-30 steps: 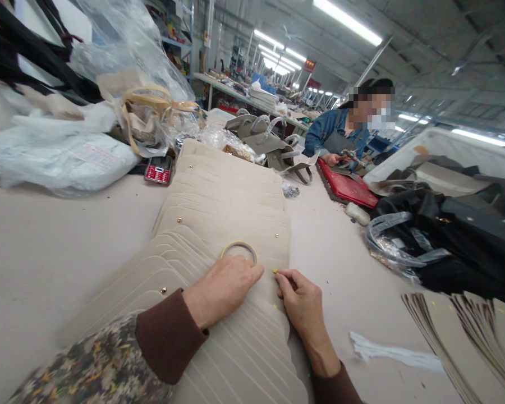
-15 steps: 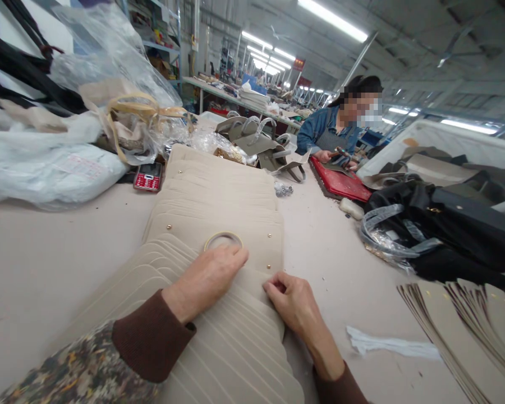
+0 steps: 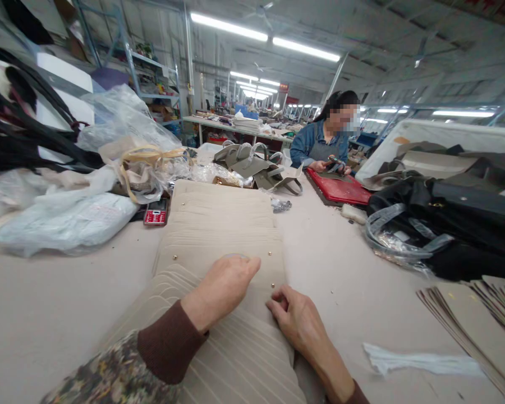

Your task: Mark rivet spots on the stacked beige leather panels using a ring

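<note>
Beige panels (image 3: 219,224) lie in an overlapping, fanned stack in front of me, with small gold studs near the edges of some. My left hand (image 3: 223,286) is closed over the middle of the stack. It is around a roll of tape, of which only a thin sliver shows above the knuckles now. At the right edge of the stack, my right hand (image 3: 297,317) is closed with thumb and forefinger pinched together below a gold stud (image 3: 273,285). What sits between those fingertips is hidden.
A red keypad phone (image 3: 156,212) and plastic-wrapped goods (image 3: 67,221) lie on the left. Black bags (image 3: 458,224) and more beige pieces (image 3: 467,314) are on the right, near a white strip (image 3: 421,360). Across the table, a person (image 3: 324,140) works at a red board (image 3: 339,187).
My view has tilted and shifted, so the table sits lower in the picture. My left hand has moved slightly right over the panels and now covers most of the tape roll.
</note>
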Demonstrator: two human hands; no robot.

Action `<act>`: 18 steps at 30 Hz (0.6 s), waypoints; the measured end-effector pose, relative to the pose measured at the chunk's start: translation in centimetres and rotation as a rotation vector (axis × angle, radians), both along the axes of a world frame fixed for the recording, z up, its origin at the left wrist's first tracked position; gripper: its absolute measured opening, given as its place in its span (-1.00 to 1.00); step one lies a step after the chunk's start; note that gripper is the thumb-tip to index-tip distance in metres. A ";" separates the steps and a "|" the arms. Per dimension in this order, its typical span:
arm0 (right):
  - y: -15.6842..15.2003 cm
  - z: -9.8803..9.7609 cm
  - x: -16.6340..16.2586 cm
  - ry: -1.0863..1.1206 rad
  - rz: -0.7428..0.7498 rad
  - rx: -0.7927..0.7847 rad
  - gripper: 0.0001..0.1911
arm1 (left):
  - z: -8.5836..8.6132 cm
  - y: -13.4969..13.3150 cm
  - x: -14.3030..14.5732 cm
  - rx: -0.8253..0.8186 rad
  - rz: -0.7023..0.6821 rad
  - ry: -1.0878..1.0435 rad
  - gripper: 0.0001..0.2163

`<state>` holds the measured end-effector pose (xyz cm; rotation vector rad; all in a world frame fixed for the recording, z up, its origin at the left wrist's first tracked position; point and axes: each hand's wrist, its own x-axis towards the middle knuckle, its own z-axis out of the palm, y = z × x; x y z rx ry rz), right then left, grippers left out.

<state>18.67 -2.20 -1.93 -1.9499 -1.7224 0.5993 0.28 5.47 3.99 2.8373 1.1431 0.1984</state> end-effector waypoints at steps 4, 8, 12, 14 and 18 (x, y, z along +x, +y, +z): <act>-0.3 0.1 0.8 0.089 0.002 0.028 -0.77 | -2.5 0.2 -0.1 -0.032 -0.011 0.079 -0.82; -0.7 -0.2 1.5 0.211 -0.091 0.074 -0.72 | -3.4 -0.4 -0.6 -0.041 -0.046 0.074 -0.81; -1.1 -0.3 1.3 0.223 -0.053 0.036 -0.75 | -3.6 -1.0 -1.5 -0.095 -0.050 0.066 -0.83; -1.2 -0.2 1.1 0.229 -0.025 0.011 -0.77 | -3.6 -1.2 -1.9 -0.104 -0.061 0.036 -0.84; -0.9 -0.1 1.1 0.317 -0.046 0.004 -0.81 | -2.4 -1.3 -1.4 -0.081 -0.100 -0.098 -0.85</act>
